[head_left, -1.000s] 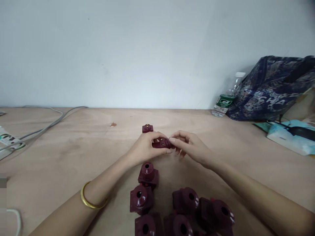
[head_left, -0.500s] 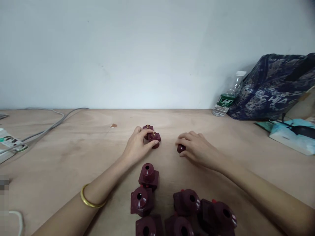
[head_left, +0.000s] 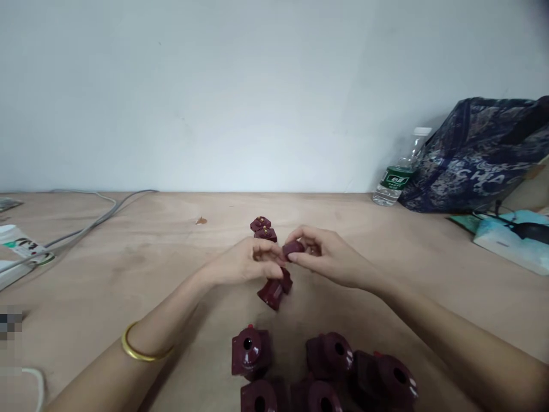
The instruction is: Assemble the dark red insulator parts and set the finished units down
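Note:
My left hand (head_left: 244,260) is curled, its thumb and fingertips at the end of a glossy maroon plastic housing (head_left: 271,293). The housing is tilted, its flared end pointing down and left; the exact grip is partly hidden. Close by on the right, my right hand (head_left: 328,254) pinches a small round maroon cap (head_left: 293,249) between thumb and fingers. The cap is level with my left fingertips, right beside them. Just beyond my hands stand two maroon pieces with brass-coloured bits on top, the nearer piece (head_left: 265,233) close against the farther piece (head_left: 260,222).
Several maroon housings (head_left: 252,350) with round holes stand at the front of the wooden table (head_left: 107,286). A water bottle (head_left: 392,177) leans by a dark blue bag (head_left: 476,160) at the back right, near a blue packet (head_left: 510,240). Grey cables (head_left: 96,217) run across the left.
My left hand has left the brass-topped piece and come nearer; a front housing has moved away from me and tilted. My right hand has brought the cap left, beside my left fingers.

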`<state>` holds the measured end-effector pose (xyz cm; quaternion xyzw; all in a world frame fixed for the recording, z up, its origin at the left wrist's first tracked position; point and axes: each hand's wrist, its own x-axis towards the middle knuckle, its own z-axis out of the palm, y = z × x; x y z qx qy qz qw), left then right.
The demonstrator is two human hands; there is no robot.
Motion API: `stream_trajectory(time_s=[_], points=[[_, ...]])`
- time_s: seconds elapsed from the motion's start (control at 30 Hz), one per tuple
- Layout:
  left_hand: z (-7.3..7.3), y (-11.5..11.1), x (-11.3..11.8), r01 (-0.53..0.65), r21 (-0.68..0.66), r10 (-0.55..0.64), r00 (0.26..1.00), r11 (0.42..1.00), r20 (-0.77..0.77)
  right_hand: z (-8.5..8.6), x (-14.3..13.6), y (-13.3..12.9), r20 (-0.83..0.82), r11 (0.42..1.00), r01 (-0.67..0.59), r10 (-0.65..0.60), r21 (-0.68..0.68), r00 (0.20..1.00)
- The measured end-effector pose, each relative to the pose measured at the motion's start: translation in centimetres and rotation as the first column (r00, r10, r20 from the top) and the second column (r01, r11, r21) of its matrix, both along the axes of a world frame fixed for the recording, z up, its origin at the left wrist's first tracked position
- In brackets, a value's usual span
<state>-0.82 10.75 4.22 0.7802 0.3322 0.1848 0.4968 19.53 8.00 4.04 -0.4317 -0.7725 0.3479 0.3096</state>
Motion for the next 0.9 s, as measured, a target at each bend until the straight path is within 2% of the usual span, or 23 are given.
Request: stream_trajectory(time_s=[0.07,0.23,0.27,0.33,0.4,0.47,0.53,0.63,0.67,0.73,0.8,0.83,0.9], points=[[-0.2,-0.4,0.5,-0.028,0.068,0.033,0.997,0.997,-0.070,-0.7,1.3,0.2,-0.015,0.996,0.088,-0.088,-0.015,0.996],[-0.6,-1.2,1.9,-0.148,0.296,0.219,0.949,0.944,-0.227,-0.3,3.8,0.5,0.106,0.991,0.103,-0.112,0.084,0.988],[-0.6,-1.4,2.2,-0.134,0.296,0.217,0.939,0.946,-0.268,0.0,4.3,0.6,0.132,0.988,0.117,-0.129,0.099,0.983],[-0.5,-1.9,2.6,-0.056,0.217,0.130,0.929,0.975,-0.346,0.3,4.9,0.6,0.183,0.986,0.110,-0.131,0.123,0.974],[-0.6,-2.4,2.6,-0.003,0.125,0.046,0.937,0.992,-0.345,0.5,5.0,0.3,0.261,0.984,0.032,-0.077,0.173,0.962],[-0.8,-2.6,1.8,-0.070,0.158,0.109,0.960,0.985,-0.257,0.2,4.5,-0.3,0.380,0.967,-0.069,-0.032,0.247,0.924],[-1.1,-2.3,0.2,-0.228,0.286,0.281,0.946,0.931,-0.161,-0.4,3.8,-1.0,0.511,0.934,-0.156,-0.034,0.323,0.859],[-2.0,-0.6,-3.0,-0.449,0.477,0.556,0.825,0.756,-0.105,-1.7,3.1,-1.3,0.640,0.894,-0.228,-0.082,0.386,0.764],[-2.4,0.2,-3.9,-0.498,0.510,0.620,0.779,0.701,-0.091,-2.1,3.0,-1.2,0.663,0.887,-0.233,-0.105,0.400,0.741],[-3.1,1.7,-4.9,-0.573,0.518,0.689,0.723,0.636,-0.045,-2.4,3.1,-0.9,0.681,0.881,-0.199,-0.172,0.430,0.711],[-3.8,3.1,-4.8,-0.616,0.496,0.710,0.704,0.613,-0.003,-1.7,3.4,-0.9,0.656,0.888,-0.140,-0.208,0.437,0.726],[-4.1,3.6,-4.5,-0.625,0.479,0.705,0.709,0.617,0.018,-0.9,3.6,-1.1,0.622,0.906,-0.107,-0.193,0.411,0.759],[-4.6,4.1,-3.8,-0.633,0.430,0.678,0.733,0.644,0.063,1.1,3.8,-2.1,0.518,0.960,-0.071,-0.083,0.270,0.851]])
